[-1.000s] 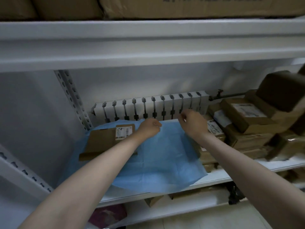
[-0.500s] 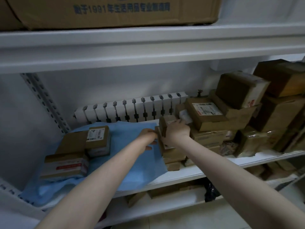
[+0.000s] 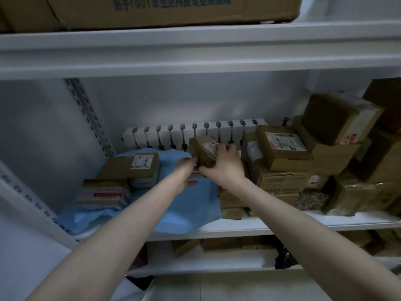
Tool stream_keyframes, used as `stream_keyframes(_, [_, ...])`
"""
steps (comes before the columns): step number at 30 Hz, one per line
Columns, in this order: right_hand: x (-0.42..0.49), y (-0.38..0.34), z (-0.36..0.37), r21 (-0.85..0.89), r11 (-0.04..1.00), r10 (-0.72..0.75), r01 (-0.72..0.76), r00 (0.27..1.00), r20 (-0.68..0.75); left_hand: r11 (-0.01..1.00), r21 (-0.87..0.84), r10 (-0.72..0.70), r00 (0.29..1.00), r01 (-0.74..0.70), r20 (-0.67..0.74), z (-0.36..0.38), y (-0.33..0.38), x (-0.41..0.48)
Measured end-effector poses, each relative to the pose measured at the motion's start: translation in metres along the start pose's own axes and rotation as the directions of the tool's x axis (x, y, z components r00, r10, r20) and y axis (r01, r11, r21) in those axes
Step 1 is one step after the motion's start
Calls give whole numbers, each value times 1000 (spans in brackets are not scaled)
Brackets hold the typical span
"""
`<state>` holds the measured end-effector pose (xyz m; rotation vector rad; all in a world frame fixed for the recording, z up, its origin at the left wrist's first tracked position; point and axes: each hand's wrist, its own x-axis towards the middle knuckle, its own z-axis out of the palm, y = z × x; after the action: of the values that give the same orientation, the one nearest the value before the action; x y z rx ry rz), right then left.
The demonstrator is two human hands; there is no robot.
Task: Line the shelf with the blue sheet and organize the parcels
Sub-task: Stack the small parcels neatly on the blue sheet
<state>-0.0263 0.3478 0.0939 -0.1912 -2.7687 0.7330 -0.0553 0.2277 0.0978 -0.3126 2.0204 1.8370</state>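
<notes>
Over the shelf, your right hand is clutching a parcel, left hand splayed: land it flat on the blue sheet.

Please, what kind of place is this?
Probably a storeroom or parcel depot: white metal shelving, many taped cardboard parcels with shipping labels stacked at the right, and a large printed carton on the shelf above.

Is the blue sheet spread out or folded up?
Spread out: the blue sheet lies across the shelf with parcels resting on it, rumpled at the front left.
</notes>
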Motion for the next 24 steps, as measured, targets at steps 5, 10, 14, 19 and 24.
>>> stream_keyframes(5, [1,-17,4,457,882,40,-117,984,175,979,-203,18,997,-34,-80,-36,4,1])
stream_keyframes(10, [4,-26,9,730,422,61,-538,820,569,975,-215,12,981,-55,-196,-71,-5,-5])
stream_keyframes(14, [-2,-27,9,653,172,-5,-738,662,749,984,-122,97,962,-132,-257,-91,-19,-16])
stream_keyframes(19, [-13,-32,22,547,77,-125,-834,536,835,985,-148,60,981,-88,-184,-111,-29,-33])
stream_keyframes(24, [-16,-39,31,427,102,-270,-899,388,881,990,-115,49,962,-83,-269,-141,-39,-38])
